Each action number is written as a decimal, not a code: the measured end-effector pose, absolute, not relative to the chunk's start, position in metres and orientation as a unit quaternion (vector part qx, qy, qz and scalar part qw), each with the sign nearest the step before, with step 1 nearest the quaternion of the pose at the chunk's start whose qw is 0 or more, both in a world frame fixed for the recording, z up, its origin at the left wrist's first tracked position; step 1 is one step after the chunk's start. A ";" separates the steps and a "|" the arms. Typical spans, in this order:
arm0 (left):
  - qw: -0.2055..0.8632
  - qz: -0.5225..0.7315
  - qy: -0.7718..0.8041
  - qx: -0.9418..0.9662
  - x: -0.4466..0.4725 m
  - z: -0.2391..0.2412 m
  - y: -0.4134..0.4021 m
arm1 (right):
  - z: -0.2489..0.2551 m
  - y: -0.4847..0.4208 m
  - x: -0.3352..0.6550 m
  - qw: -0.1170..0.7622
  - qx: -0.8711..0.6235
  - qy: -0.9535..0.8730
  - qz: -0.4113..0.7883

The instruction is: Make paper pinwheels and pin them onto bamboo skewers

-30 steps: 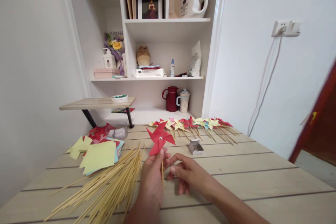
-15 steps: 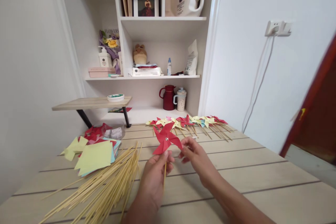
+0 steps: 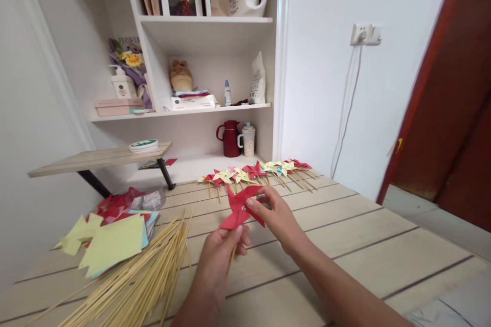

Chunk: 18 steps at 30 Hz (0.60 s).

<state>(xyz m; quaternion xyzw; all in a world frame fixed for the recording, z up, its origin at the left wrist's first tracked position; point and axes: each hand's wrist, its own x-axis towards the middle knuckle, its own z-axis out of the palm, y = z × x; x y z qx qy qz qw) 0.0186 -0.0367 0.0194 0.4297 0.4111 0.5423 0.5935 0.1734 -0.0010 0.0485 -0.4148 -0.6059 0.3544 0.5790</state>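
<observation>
The scene is lit evenly and fairly brightly, though the light source is kept out of view. The right-hand wall [image 3: 314, 87] is washed in pale, cool light, while the upper shelf compartments are left in grey shade. A bright streak is reflected along the white trim [image 3: 282, 61]. Only faint, soft shadows are cast on the tabletop [image 3: 326, 235]. The door [image 3: 441, 112] is slanted by wide-angle distortion, and fine print on the shelf bottles is rendered too small to read.

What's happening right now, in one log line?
left hand: holding stick | right hand: touching red pinwheel | beyond: more pinwheels | left side: loose sticks
</observation>
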 end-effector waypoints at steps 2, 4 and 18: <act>0.590 0.541 0.414 0.433 0.019 0.020 -0.036 | 0.048 -0.001 0.172 0.579 -0.414 -0.615 0.339; 0.588 0.542 0.414 0.435 0.019 0.020 -0.036 | 0.047 -0.001 0.172 0.583 -0.416 -0.618 0.324; 0.593 0.548 0.407 0.428 0.021 0.024 -0.040 | 0.049 -0.003 0.171 0.595 -0.404 -0.602 0.347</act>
